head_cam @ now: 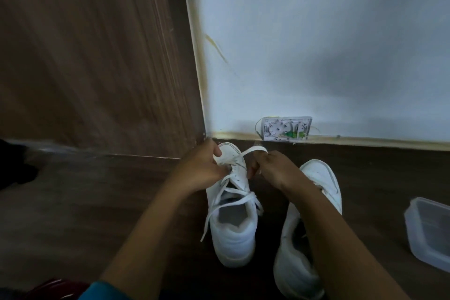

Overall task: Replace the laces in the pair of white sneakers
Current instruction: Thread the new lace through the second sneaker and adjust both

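two sneakers [233, 226] side by side, container [428, 231] at their right.

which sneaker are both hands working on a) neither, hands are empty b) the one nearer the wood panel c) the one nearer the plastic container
b: the left hand and right hand both hold the white lace of the sneaker nearer the wood panel, while the other sneaker lies toward the plastic container.

Upper left: wooden door [85, 56]. Upper right: white wall [316, 44] with open wall box [285, 128] at centre. Right edge: clear plastic container [431, 231] on dark floor [73, 214].
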`<state>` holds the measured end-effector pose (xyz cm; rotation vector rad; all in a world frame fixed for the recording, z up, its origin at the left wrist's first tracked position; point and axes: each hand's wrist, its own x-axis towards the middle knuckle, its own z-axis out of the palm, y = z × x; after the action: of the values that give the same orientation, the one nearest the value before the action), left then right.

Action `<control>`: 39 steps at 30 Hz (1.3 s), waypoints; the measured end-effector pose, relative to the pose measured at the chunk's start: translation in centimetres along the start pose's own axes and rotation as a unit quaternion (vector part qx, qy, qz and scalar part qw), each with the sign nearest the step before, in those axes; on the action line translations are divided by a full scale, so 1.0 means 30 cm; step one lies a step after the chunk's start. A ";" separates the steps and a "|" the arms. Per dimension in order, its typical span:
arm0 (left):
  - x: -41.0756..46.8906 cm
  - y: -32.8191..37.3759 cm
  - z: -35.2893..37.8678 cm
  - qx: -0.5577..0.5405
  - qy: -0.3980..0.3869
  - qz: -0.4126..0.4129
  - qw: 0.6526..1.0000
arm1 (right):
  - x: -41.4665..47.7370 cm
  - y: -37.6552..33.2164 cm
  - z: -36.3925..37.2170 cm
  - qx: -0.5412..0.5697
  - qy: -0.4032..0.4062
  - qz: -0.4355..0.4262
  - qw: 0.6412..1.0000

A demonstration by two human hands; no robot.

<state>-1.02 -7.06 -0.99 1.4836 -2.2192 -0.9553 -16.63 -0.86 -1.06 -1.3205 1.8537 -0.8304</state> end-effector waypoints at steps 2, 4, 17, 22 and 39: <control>-0.004 0.005 0.003 0.020 -0.006 0.042 0.999 | 0.008 0.011 -0.004 0.006 0.033 0.008 0.999; -0.008 0.015 0.011 0.053 -0.031 0.086 0.994 | 0.007 0.013 -0.004 0.038 0.021 0.022 0.999; -0.005 0.002 0.025 0.113 -0.061 0.160 0.979 | 0.007 0.020 0.004 -0.003 -0.020 -0.035 0.999; 0.002 -0.016 0.026 0.119 -0.044 0.205 0.970 | 0.011 0.020 0.023 -0.193 0.008 -0.134 0.972; 0.005 -0.065 0.044 0.199 -0.017 0.307 0.930 | 0.025 0.041 0.029 -0.119 0.031 -0.111 0.986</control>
<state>-0.48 -7.20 -3.29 0.7804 -2.7561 -0.3425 -16.69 -1.32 -2.68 -1.6935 1.9234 -0.7875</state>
